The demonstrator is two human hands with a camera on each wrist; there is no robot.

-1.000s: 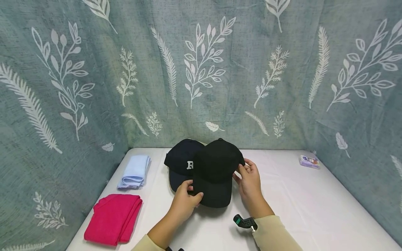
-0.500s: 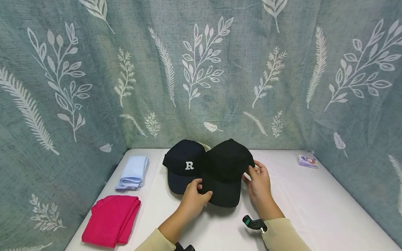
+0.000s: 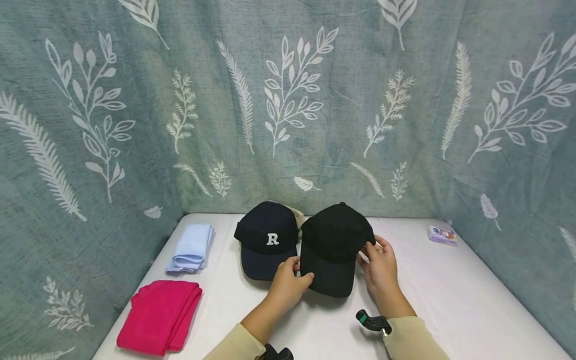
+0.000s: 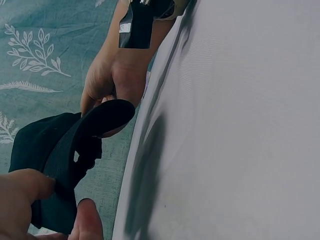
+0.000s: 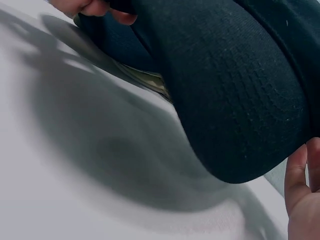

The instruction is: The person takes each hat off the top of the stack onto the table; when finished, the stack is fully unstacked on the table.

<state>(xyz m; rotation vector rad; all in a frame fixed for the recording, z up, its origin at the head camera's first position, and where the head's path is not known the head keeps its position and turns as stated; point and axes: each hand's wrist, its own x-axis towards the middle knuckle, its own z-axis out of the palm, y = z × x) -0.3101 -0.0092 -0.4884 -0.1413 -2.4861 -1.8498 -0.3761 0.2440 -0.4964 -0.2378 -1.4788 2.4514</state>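
Both hands hold a black cap [image 3: 335, 240], its brim toward the person. The left hand [image 3: 288, 284] pinches the brim's left edge; in the left wrist view its thumb [image 4: 35, 184] lies on the black fabric [image 4: 55, 150]. At the cap's right rear edge, the fingers of the right hand [image 3: 381, 265] grip the side. The right wrist view shows the black brim [image 5: 230, 95] tilted above the cloth, a shadow under it. Just left stands a navy cap [image 3: 267, 230] with a white R, with a beige cap [image 3: 294, 215] partly hidden behind it.
On the left of the white-covered table [image 3: 418, 300] lie a folded light blue cloth [image 3: 191, 248] and a folded pink cloth [image 3: 159, 316]. A small purple pack [image 3: 443, 235] lies at the back right. Patterned curtains [image 3: 288, 125] surround the table.
Both hands and the black cap have moved right. The navy cap, formerly overlapped by the black one, now shows its whole R and most of its front.
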